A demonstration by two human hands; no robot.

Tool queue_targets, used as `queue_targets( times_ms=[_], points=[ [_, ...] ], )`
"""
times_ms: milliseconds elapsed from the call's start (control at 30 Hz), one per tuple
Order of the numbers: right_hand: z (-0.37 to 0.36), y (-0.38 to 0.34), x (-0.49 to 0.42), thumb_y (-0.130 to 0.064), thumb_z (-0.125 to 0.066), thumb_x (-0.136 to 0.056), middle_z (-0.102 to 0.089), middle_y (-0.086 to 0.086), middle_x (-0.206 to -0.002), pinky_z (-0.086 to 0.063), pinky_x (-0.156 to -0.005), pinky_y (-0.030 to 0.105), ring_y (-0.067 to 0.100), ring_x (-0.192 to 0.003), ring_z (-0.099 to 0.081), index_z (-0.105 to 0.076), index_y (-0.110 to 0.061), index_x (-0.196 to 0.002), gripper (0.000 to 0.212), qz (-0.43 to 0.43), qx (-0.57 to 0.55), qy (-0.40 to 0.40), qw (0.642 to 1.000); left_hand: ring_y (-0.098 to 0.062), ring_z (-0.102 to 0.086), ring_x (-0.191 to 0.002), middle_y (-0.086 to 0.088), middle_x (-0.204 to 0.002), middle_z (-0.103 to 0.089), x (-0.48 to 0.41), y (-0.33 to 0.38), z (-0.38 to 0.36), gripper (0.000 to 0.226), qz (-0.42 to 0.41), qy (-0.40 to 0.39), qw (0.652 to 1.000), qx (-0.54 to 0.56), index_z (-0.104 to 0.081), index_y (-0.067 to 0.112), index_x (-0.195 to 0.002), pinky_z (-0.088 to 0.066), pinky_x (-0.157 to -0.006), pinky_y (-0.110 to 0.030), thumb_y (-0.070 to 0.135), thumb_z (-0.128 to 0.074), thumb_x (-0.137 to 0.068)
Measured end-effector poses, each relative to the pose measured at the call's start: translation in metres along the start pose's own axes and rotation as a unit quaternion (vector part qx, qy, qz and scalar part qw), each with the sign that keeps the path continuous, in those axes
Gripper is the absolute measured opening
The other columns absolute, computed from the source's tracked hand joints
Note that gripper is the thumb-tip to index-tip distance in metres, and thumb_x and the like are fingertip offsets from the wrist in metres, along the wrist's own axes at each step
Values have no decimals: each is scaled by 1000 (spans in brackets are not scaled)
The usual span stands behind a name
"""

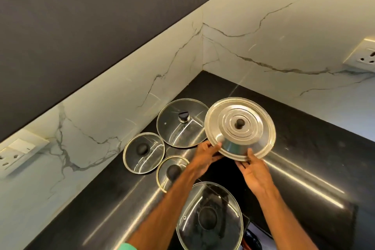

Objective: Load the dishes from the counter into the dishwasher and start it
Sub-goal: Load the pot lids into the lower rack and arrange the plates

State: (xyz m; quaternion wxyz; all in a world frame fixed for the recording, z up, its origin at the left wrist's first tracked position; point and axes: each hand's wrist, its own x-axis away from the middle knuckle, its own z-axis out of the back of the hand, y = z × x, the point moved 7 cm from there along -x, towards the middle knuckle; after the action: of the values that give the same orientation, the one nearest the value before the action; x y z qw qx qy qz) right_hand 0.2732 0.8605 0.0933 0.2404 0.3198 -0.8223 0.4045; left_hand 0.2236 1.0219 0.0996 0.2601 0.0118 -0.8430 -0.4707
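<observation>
Gripping near rim of round ridged steel lid (240,128) with left hand (205,155) and right hand (253,168), lid lying just ahead.

Nothing legible showed — no word, brand, number or sign on the steel lid (254,141) between the left grip (205,155) and right grip (253,170), nor on the glass lids (178,132) left of them.

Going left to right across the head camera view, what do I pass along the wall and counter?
left socket → leftmost glass lid → far glass lid → steel lid → right socket. The small glass lid and near glass lid overlap these, so I skip them.
</observation>
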Motion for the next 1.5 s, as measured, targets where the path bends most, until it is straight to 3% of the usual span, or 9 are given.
queue_targets(
  times_ms=[133,233,333,467,533,667,867,1200,1500],
  points=[
    [4,-7,-4,-8,-59,-97,-67,10,-130,-57,-93,46,28,-121,-64,-53,-16,-139,43,5,-10,9,1000,-28,-69,-103,-17,-108,-72,-6,5,10,29,24,-16,998,-60,-67,-1,-116,-54,-100,-46,23,-60,-101],
    [10,-12,-5,-7,-58,-97,-67,10,-131,-57,-91,45,29,-121,-63,-53,-16,-141,45,11,15,15,1000,-25,-73,-90,-10,-96,-75,-26,25,52,32,-22,114,979,-167,-72,10,-105,-58,-91,-45,37,-56,-102],
    [20,-15,-5,-8,-58,-98,-66,10,-132,-51,-102,50,30,-121,-63,-53,-17,-141,44,17,38,17,999,-23,-66,-102,-2,-106,-69,-46,68,93,16,-135,287,851,-418,-66,20,-106,-55,-91,-41,29,-64,-93],
    [28,-16,-3,-8,-59,-97,-68,11,-127,-49,-103,51,29,-118,-65,-56,-17,-137,41,21,74,17,997,-31,-40,-134,-14,-146,-40,-95,102,99,61,-137,271,715,-630,-40,10,-141,-42,-109,-43,26,-70,-91],
    [33,-17,1,-9,-60,-97,-70,11,-124,-52,-97,48,29,-115,-66,-57,-16,-135,39,24,87,23,996,-39,-35,-140,-18,-154,-32,-118,101,106,69,-63,239,674,-696,-30,11,-150,-39,-111,-51,34,-65,-95],
    [47,-19,10,-12,-62,-96,-71,10,-122,-55,-88,43,28,-112,-67,-60,-15,-132,36,28,105,30,994,-43,-46,-129,-23,-141,-41,-134,101,113,44,-35,205,633,-745,-42,14,-138,-47,-102,-54,19,-59,-98],
    [69,-22,25,-12,-64,-95,-71,12,-122,-55,-85,41,28,-112,-68,-59,-13,-131,37,30,105,42,993,-42,-51,-119,-22,-129,-48,-129,104,108,38,-38,183,638,-746,-47,14,-125,-52,-96,-52,13,-67,-93],
    [103,-49,73,-12,-61,-96,-71,12,-121,-53,-92,43,26,-109,-69,-59,-14,-132,35,63,97,32,993,-20,-52,-103,-8,-118,-51,-74,101,29,32,-186,129,713,-664,-53,20,-117,-47,-86,-33,15,-67,-89],
    [179,-67,150,-11,-58,-97,-74,9,-115,-62,-74,30,19,-99,-73,-62,-14,-126,29,110,28,51,992,-15,-56,-93,1,-98,-62,-12,112,-70,37,-294,55,698,-651,-64,21,-102,-51,-83,-31,27,-83,-70]
  ],
)
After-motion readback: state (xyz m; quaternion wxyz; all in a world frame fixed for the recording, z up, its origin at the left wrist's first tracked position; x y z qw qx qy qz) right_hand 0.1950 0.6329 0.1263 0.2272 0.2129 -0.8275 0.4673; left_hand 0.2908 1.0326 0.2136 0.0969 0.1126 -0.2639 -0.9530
